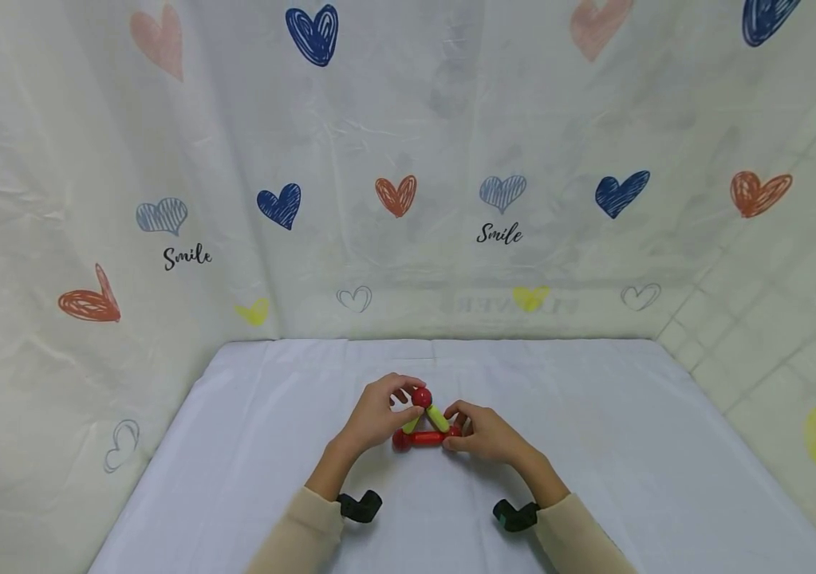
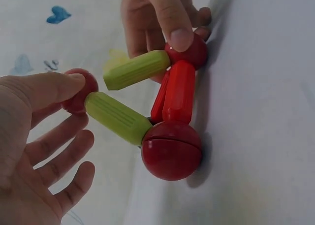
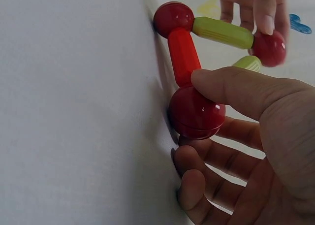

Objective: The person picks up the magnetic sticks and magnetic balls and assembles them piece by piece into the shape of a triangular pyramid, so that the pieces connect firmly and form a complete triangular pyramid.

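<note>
A triangle of red balls and coloured rods stands on the white cloth. My left hand [image 1: 377,410] pinches the top red ball [image 1: 422,397] between thumb and fingers, its other fingers spread loosely. From that ball a yellow-green rod [image 2: 118,117] slopes down to the lower left red ball [image 2: 171,151]. My right hand [image 1: 490,434] grips the lower right red ball [image 3: 197,112], thumb on top. A second yellow-green rod [image 2: 138,70] rises from this ball, its upper end a small gap short of the top ball. A red rod [image 1: 427,438] joins the lower balls; another red rod [image 2: 158,102] shows partly behind it.
White cloth [image 1: 666,446] covers the table around the triangle. A pale curtain [image 1: 436,119] printed with hearts and "Smile" hangs behind and at both sides. Dark wrist devices [image 1: 360,506] sit on both forearms, close to the sleeves.
</note>
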A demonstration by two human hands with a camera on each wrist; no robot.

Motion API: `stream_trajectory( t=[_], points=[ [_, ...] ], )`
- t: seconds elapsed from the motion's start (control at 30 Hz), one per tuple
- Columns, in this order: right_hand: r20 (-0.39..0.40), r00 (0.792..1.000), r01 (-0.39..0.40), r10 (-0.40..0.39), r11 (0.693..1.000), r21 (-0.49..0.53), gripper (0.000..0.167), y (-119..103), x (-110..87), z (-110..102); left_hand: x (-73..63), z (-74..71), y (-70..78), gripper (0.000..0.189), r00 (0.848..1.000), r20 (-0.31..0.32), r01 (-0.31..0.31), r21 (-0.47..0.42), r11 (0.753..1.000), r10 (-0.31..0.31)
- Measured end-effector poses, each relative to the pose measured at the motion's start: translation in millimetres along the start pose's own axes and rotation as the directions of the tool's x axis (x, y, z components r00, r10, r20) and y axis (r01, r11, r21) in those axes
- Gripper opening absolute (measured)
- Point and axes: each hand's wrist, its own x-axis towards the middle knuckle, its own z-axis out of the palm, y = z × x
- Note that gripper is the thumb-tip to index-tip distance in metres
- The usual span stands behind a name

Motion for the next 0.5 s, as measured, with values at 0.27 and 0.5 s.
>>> stream_trajectory(
  t=[0.27, 0.5],
  points=[
    [0.001, 1.0, -0.006, 0.006, 1.0, 0.002, 0.041, -1.4, -0.3, 0.1, -0.7, 2.0, 0.9, 0.037, 1.0, 0.008, 0.018, 0.001, 1.0, -0.018],
    [-0.005, 1.0, -0.023, 0.023, 1.0, 0.004, 0.036, -2.4, -1.0, 0.3, -1.4, 3.3, 0.6, 0.038, 1.0, 0.011, 0.019, 0.007, 1.0, -0.019]
  ],
)
